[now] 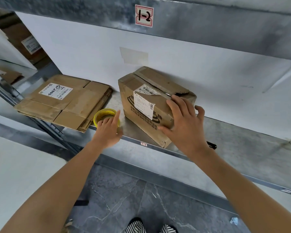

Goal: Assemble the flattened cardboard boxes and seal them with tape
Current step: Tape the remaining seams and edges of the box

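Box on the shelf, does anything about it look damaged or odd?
Yes. The box has a gaping top seam with a ragged torn edge by the right hand; its label is creased, and it sits askew to the shelf edge.

Shelf is open right of box. Tape fills the gap between box and flat stack. Upper beam caps headroom, wall behind.

We see a metal shelf. On it, left to right: stack of flattened boxes, yellow tape roll, assembled box, and a partly hidden black object at the front lip.
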